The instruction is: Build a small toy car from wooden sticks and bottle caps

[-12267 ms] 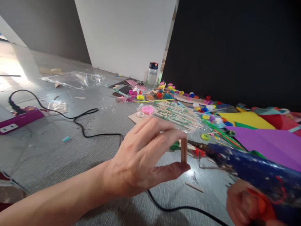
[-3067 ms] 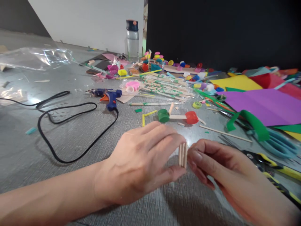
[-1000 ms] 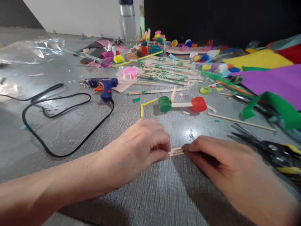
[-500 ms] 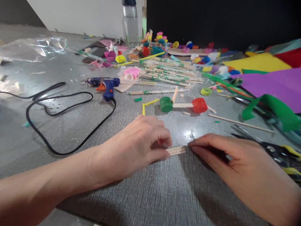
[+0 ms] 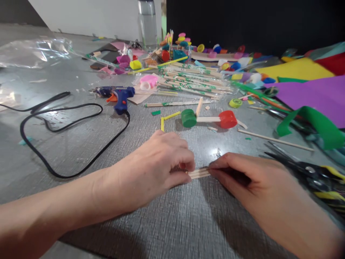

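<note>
Several short wooden sticks lie side by side on the grey table, low in the middle of the head view. My left hand is closed round their left end, its thumb and fingers hiding that end. At the right end, the thumb and index finger of my right hand pinch the sticks. Beyond the hands rests a piece made of a green bottle cap pair, pale sticks and a red cap pair. A bent yellow strip lies just past my left knuckles.
A blue glue gun with a looping black cord lies at left. Scissors and pliers with yellow handles are beside my right hand. Wrapped chopsticks, coloured caps, a purple sheet and a water bottle stand or lie behind.
My right fingertips have moved left and now grip the right end of the sticks. My left hand keeps its hold. The whole view has shifted slightly.
</note>
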`<state>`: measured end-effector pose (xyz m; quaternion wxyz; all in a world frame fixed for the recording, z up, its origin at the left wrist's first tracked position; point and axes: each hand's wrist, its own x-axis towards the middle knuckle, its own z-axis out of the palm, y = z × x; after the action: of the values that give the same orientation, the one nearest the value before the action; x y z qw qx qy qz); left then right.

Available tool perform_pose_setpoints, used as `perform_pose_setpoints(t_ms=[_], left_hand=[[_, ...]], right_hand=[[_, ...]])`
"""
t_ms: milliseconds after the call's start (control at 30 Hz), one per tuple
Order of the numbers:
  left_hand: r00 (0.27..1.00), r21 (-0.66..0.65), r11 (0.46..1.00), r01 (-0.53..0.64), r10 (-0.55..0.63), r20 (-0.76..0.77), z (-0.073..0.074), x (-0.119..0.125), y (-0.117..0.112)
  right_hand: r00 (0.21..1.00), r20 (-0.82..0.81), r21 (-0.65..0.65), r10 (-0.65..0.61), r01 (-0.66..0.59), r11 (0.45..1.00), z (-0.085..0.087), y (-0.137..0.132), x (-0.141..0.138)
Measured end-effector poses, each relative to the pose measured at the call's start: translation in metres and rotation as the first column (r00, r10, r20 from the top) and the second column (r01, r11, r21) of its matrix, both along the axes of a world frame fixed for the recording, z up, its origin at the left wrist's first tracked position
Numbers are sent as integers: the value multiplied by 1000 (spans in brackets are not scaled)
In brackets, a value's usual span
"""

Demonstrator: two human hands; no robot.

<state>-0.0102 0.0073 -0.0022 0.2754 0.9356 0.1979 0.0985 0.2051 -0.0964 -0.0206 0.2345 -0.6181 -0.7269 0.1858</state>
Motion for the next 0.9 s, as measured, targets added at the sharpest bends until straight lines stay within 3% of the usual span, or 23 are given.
perform_pose_setpoints(t_ms=[333,533,633,733,900], left_hand=[[1000,-34,999,-13,14,22,2,1,1],[984,-130,981,-146,157,80,7,0,5],[956,-95,969,-227,240,166,5,0,6],[956,-37,968,-247,250,151,3,0,6],[964,43,970,-238,230,136,3,-1,7]], right_hand=[[999,54,-33,-7,9,999,3,-1,-3],[995,-19,-17,-96,95,995,6,-2,4],[1000,-22,-21,-11,11,1000,7,-2,5],[997,0,-13,75,-75,997,6,0,2],[997,36,-24,64,-63,998,4,0,0]])
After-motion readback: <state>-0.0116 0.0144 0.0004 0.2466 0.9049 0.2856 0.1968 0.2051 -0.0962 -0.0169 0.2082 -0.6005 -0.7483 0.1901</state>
